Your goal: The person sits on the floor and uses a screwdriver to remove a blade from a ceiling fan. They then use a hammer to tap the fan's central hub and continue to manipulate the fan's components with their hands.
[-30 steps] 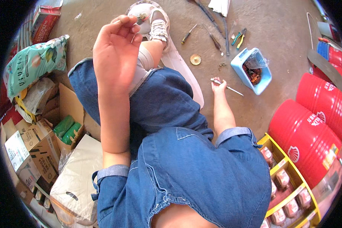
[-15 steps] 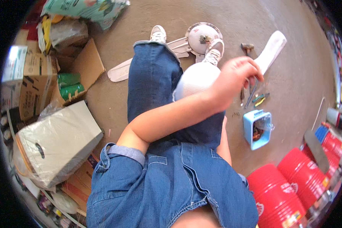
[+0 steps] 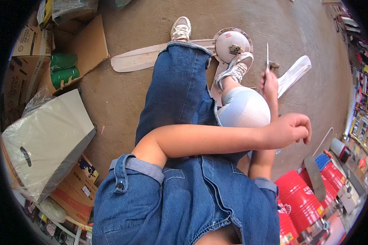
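Observation:
My right hand (image 3: 270, 84) is closed around a long thin metal tool (image 3: 267, 57), its shaft pointing away from me; its exact kind is unclear. My left arm crosses over my lap, and my left hand (image 3: 286, 130) hangs at the right with fingers curled; anything inside them is hidden. On the floor ahead lies a ceiling fan's round white hub (image 3: 229, 45), with a white blade (image 3: 139, 59) stretching left and another partly under my right shoe (image 3: 239, 67). A loose-looking white blade (image 3: 296, 75) lies beyond my right hand, near a partly hidden hammer (image 3: 274, 65).
At left stand an open cardboard box (image 3: 96, 53) with green rolls (image 3: 64, 75) and a plastic-wrapped pale box (image 3: 49, 134). Red drums (image 3: 300, 194) stand at lower right, near loaded shelves (image 3: 362, 102). My right knee has a white cover (image 3: 245, 107).
My left hand has moved right and nearer me, now covering where the blue bin showed. My right hand has come into view, holding the thin tool. The view has shifted.

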